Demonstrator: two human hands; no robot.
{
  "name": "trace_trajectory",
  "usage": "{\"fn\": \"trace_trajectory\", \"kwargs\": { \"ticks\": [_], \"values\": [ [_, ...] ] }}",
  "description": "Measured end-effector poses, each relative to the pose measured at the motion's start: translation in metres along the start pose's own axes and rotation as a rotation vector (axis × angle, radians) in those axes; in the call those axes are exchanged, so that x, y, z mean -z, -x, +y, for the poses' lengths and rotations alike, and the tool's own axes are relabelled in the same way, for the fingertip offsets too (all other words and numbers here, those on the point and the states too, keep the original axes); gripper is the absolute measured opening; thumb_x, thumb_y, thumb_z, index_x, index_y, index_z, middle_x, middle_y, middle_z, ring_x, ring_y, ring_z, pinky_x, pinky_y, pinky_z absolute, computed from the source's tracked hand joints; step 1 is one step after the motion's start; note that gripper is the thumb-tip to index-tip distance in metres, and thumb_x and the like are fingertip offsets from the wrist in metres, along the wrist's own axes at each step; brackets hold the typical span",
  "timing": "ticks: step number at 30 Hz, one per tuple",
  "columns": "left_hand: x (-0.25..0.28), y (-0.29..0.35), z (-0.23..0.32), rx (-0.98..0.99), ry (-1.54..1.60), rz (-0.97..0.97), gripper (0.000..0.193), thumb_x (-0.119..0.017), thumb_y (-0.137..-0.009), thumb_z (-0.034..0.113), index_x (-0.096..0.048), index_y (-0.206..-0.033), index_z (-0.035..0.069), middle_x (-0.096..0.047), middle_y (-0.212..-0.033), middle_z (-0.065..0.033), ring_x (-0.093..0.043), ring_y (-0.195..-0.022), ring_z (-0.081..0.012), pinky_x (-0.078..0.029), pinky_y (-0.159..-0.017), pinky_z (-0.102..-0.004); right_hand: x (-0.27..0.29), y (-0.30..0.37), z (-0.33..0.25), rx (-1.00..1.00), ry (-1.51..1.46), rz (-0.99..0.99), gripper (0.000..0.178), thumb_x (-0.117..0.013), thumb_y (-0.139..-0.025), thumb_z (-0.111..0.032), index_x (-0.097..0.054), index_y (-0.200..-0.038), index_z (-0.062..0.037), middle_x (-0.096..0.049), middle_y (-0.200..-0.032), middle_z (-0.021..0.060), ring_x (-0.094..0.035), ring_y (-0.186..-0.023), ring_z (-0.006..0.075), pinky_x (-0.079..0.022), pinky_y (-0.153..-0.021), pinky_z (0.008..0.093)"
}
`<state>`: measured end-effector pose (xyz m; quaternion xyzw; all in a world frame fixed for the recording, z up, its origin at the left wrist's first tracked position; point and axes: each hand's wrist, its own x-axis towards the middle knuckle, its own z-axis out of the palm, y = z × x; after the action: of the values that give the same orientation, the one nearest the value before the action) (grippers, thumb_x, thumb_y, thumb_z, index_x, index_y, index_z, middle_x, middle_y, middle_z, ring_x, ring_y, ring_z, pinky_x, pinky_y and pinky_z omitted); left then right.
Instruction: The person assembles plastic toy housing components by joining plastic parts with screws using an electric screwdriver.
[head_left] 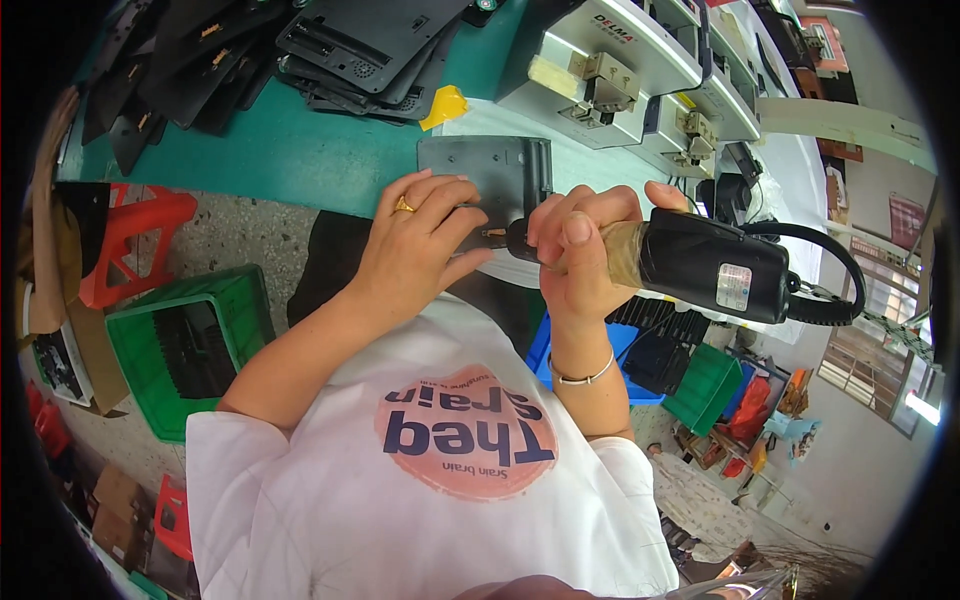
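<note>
A black electric screwdriver point(715, 262) lies sideways in my right hand point(585, 245), its grip wrapped in brownish tape. The bit at its left end points to the fingers of my left hand point(425, 220). My left hand is curled over a dark grey plastic panel point(485, 160) at the front edge of the table, thumb and fingertips close around the bit. Whether a screw sits at the bit is too small to tell. Part of the panel is hidden behind both hands.
Stacks of black plastic panels point(370, 45) cover the green table point(290, 155) at the far left. A yellow piece point(445, 106) lies beside them. Grey machines point(590, 85) stand at the far right. Green crate point(190, 340) and red stool point(130, 245) are on the floor at left.
</note>
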<state>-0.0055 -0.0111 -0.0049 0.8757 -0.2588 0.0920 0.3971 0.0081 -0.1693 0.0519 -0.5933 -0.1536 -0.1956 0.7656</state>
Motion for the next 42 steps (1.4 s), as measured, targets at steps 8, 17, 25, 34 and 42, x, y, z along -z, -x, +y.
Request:
{"fn": "trace_trajectory", "kwargs": {
  "ticks": [8, 17, 25, 34, 42],
  "values": [
    [-0.002, 0.000, -0.001, 0.001, 0.020, 0.014, 0.036, -0.080, -0.070, 0.024, -0.062, -0.096, 0.008, -0.058, -0.112, -0.0052, -0.054, -0.115, -0.0242, -0.035, -0.104, -0.0453, 0.001, -0.001, 0.004, 0.004, 0.026, -0.029, 0.058, -0.062, -0.084, 0.007, -0.029, -0.129, -0.0089, -0.055, -0.070, 0.0087, -0.053, -0.051, 0.0161, -0.046, -0.048, 0.0273],
    [-0.003, 0.001, -0.001, 0.004, 0.031, 0.015, 0.036, -0.080, -0.069, 0.023, -0.062, -0.096, 0.008, -0.058, -0.111, -0.0053, -0.054, -0.115, -0.0238, -0.035, -0.104, -0.0452, -0.002, -0.001, 0.005, 0.002, 0.012, -0.047, 0.056, -0.062, -0.085, 0.007, -0.029, -0.127, -0.0085, -0.055, -0.070, 0.0086, -0.054, -0.051, 0.0171, -0.047, -0.049, 0.0279],
    [-0.002, 0.000, -0.002, 0.010, 0.028, 0.017, 0.036, -0.079, -0.068, 0.020, -0.061, -0.098, 0.010, -0.057, -0.111, -0.0044, -0.053, -0.116, -0.0227, -0.035, -0.104, -0.0442, -0.015, 0.003, 0.009, -0.028, 0.216, -0.024, 0.070, -0.069, -0.081, 0.002, -0.023, -0.134, -0.0015, -0.058, -0.075, 0.0073, -0.056, -0.062, 0.0137, -0.049, -0.062, 0.0260],
    [-0.007, 0.002, -0.003, 0.000, 0.037, 0.072, 0.038, -0.079, -0.065, 0.020, -0.059, -0.096, 0.011, -0.056, -0.108, -0.0013, -0.053, -0.116, -0.0193, -0.034, -0.105, -0.0421, -0.011, 0.003, 0.009, 0.055, 0.408, -0.255, 0.068, -0.072, -0.083, 0.000, -0.026, -0.131, -0.0127, -0.051, -0.072, 0.0042, -0.051, -0.051, 0.0159, -0.048, -0.051, 0.0314],
    [-0.007, 0.002, -0.003, 0.004, 0.034, 0.072, 0.036, -0.079, -0.067, 0.021, -0.060, -0.096, 0.012, -0.057, -0.108, -0.0013, -0.054, -0.115, -0.0188, -0.034, -0.105, -0.0408, -0.014, 0.007, 0.013, 0.060, 0.265, -0.111, 0.056, -0.071, -0.078, 0.007, -0.033, -0.117, -0.0054, -0.059, -0.077, 0.0050, -0.057, -0.061, 0.0123, -0.046, -0.059, 0.0247]
  ]
}}
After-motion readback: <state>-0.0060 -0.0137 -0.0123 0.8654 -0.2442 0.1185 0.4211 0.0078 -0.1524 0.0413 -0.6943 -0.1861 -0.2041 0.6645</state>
